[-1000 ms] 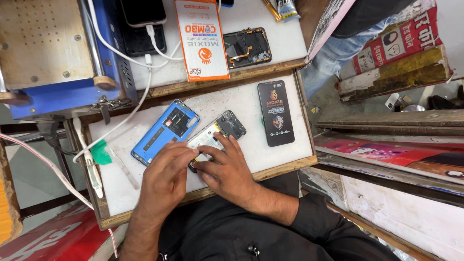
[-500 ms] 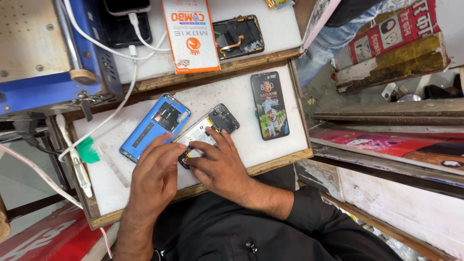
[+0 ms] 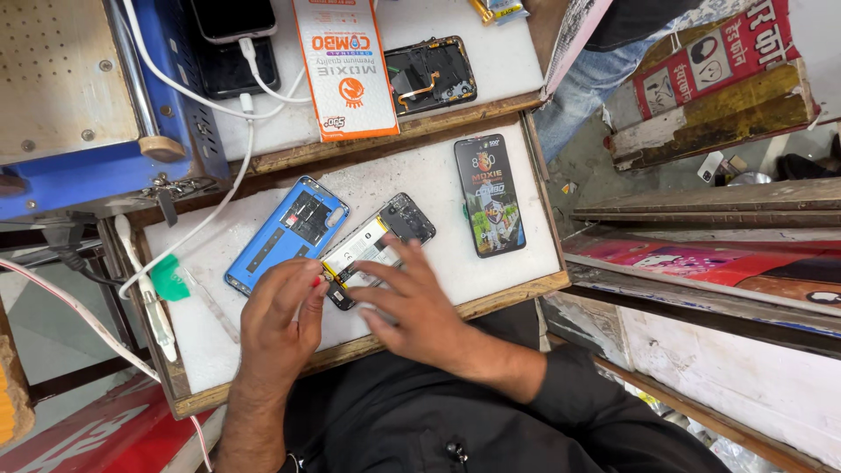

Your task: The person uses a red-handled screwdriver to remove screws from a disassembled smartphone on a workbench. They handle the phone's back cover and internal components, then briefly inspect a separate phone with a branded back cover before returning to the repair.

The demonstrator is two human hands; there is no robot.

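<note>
Starting at the left: the left hand (image 3: 279, 317) sits at about 7 o'clock on the white work board (image 3: 210, 342), fingers curled loosely with the tips at the lower end of the opened phone (image 3: 375, 249). Looks like a small red-tipped thing is pinched there, but I can't tell for sure if it's really gripped.

Just up at 11 o'clock from that hand lies the blue back cover (image 3: 287, 233), touching nothing but the board.

The opened phone is dead centre, tilted, battery and circuit board exposed. I'd guess it's light, stiff and pretty fragile inside, so hold it by the frame edges, not the flex cables or battery.

The right hand (image 3: 412, 308) is spread flat, fingers open, pressing its lower edge, not clasping it.

Over at 2 o'clock sits a phone with a printed screen film (image 3: 489, 194), well apart.
</note>
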